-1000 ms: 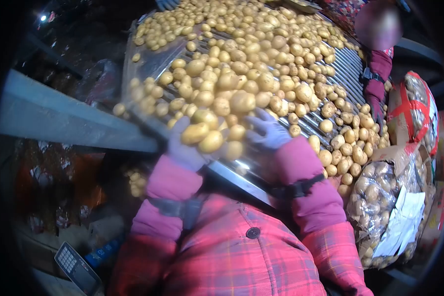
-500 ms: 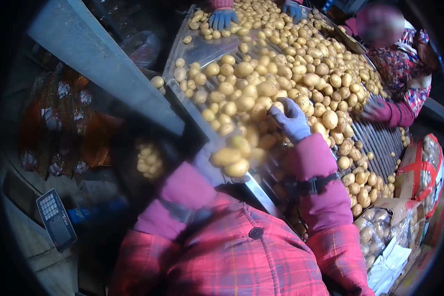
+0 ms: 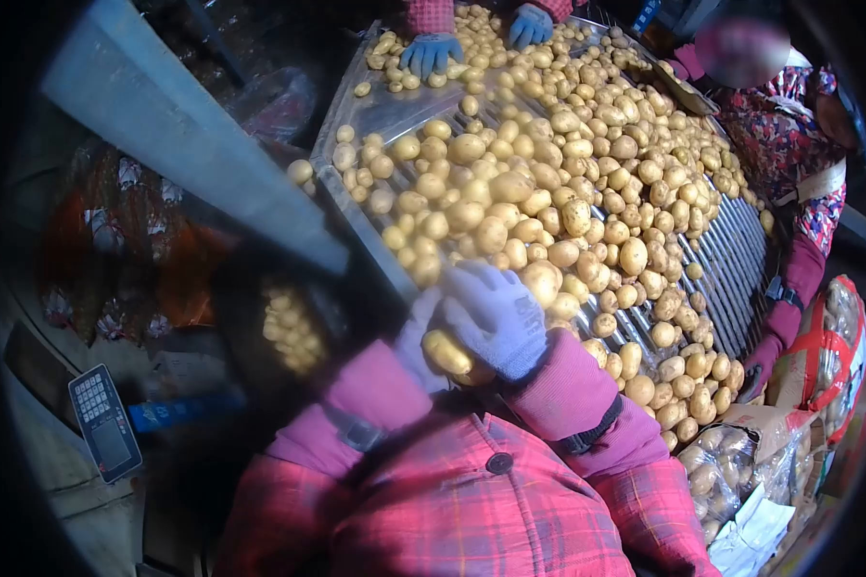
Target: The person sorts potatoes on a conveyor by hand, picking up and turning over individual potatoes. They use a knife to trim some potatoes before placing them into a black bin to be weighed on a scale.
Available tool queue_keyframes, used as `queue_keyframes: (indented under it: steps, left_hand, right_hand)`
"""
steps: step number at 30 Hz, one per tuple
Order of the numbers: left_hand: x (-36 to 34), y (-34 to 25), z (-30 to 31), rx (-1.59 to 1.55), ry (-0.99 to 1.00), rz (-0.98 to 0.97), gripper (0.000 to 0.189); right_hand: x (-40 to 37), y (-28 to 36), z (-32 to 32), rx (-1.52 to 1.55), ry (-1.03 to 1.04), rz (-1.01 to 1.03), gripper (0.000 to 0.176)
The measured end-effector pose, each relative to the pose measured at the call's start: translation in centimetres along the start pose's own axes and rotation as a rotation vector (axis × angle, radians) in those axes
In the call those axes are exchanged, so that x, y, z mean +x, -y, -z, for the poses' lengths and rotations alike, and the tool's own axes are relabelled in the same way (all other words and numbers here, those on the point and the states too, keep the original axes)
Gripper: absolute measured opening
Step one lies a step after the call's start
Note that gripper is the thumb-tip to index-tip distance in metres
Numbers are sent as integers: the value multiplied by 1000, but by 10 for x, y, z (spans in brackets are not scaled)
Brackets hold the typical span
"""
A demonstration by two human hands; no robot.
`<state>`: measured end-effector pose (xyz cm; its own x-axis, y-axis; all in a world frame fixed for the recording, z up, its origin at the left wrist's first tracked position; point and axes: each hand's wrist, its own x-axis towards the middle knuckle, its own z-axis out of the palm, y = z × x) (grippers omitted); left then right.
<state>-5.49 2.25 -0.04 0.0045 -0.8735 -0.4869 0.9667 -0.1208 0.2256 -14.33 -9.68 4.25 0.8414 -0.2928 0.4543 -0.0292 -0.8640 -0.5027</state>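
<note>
Both my hands wear pale lilac gloves and meet at the near edge of the sorting table. A yellow potato (image 3: 446, 353) sits between them, and part of another shows beneath my right palm. My left hand (image 3: 416, 338) cups the potatoes from the left side, its fingers partly hidden. Curled over them from above and the right is my right hand (image 3: 498, 319), its fingertips near the left thumb. Just beyond my hands spreads a big heap of potatoes (image 3: 575, 217).
The slatted metal table (image 3: 731, 269) has a raised metal rim (image 3: 368, 234). A grey beam (image 3: 192, 135) slants in from upper left. Across the table are another person's blue gloves (image 3: 431, 54); a co-worker (image 3: 779, 135) stands right. Bagged potatoes (image 3: 722, 462) and a scale display (image 3: 104, 423) flank me.
My right hand has moved from the heap down and left to my left hand, covering the potatoes there. The right co-worker's hand has moved nearer, toward the bags. The far blue gloves have shifted left.
</note>
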Motion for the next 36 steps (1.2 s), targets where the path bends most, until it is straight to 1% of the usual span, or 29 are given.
queue_keyframes:
  steps: [1, 3, 4, 5, 6, 8, 9, 10, 11, 13, 14, 15, 17, 19, 20, 21, 23, 25, 26, 27, 28, 29, 30, 31, 32, 33, 34, 35, 36]
  left_hand:
    - [-2, -1, -2, -10, -8, -9, 76]
    - [-8, -4, 2, -27, 21, -30, 77]
    - [-10, -5, 9, -77, 48, -9, 77]
    - [-11, -7, 16, -129, 77, 7, 76]
    - [-9, -11, 23, -143, 82, -21, 76]
    - [-9, -24, 42, 43, 371, -145, 66]
    - [-16, -31, 52, 146, 497, -213, 62]
    - [-50, -40, 27, 166, 96, -179, 58]
    - [-73, -50, 25, -8, 70, -116, 62]
    - [-87, -58, 54, -26, 91, -139, 82]
    - [-100, -61, 67, -48, 44, -168, 87]
    - [-101, -59, 89, 94, -143, -282, 87]
    - [-127, -75, 97, -89, -128, -315, 86]
    - [-126, -87, 130, -212, -130, -406, 84]
    - [-128, -99, 126, -160, -236, -457, 81]
    - [-124, -116, 146, -237, -98, -431, 77]
    - [-99, -164, 197, 545, 112, -676, 72]
    - [-68, -217, 220, 1058, -84, -1138, 55]
    - [-40, -286, 252, 703, 391, -921, 46]
    - [-15, -338, 274, 321, 816, -654, 37]
    - [-16, -357, 254, 346, 642, -761, 36]
    - [-20, -361, 229, 440, 489, -847, 35]
    - [-23, -360, 211, 603, 350, -940, 33]
    - [-26, -353, 191, 864, 157, -1044, 33]
    - [-30, -336, 169, 1323, -144, -1152, 32]
    - [-36, -314, 140, 1714, -357, -1184, 32]
    - [-42, -288, 119, 1958, -468, -1139, 31]
    - [-49, -262, 97, 2109, -514, -1082, 32]
    - [-55, -239, 76, 2153, -505, -1014, 32]
  right_hand:
    - [1, 5, 1, -9, 5, 8, 37]
    - [5, 20, -2, 4, 43, -76, 37]
    - [8, 22, -4, 44, 38, -73, 37]
    - [7, 17, -12, 50, 69, -1, 38]
    - [8, 19, -10, 141, 100, -45, 39]
    - [13, 19, -8, 327, 159, -86, 41]
    - [16, 17, -9, 280, 179, -161, 41]
    - [17, 10, -11, 217, 117, -129, 39]
    - [20, 4, -8, 140, 96, -157, 37]
    - [10, -17, -6, -28, 31, -286, 36]
    - [6, -30, -2, -92, 45, -336, 36]
    - [-2, -52, -3, -228, -1, -229, 35]
    - [-10, -78, -4, -458, -10, -205, 36]
    - [-18, -95, -19, -440, -17, -231, 36]
    - [-17, -96, -21, -423, -25, -268, 36]
    - [-19, -96, -25, -472, 18, -295, 34]
    - [-14, -88, -29, -455, 1, -378, 32]
    - [-14, -88, -29, -452, 5, -383, 31]
    - [-15, -87, -27, -445, 14, -383, 30]
    - [-12, -85, -26, -425, 23, -385, 28]
    - [-9, -79, -26, -445, 18, -392, 28]
    - [-7, -73, -25, -470, 8, -399, 27]
    - [-6, -74, -25, -438, 4, -413, 27]
    - [-10, -79, -26, -488, 8, -388, 26]
    - [-8, -75, -24, -479, 7, -394, 25]
    - [-6, -71, -22, -467, 5, -400, 24]
    - [-7, -70, -22, -465, -20, -374, 24]
    - [-6, -71, -22, -462, -41, -347, 23]
    - [-4, -69, -21, -453, -73, -313, 24]
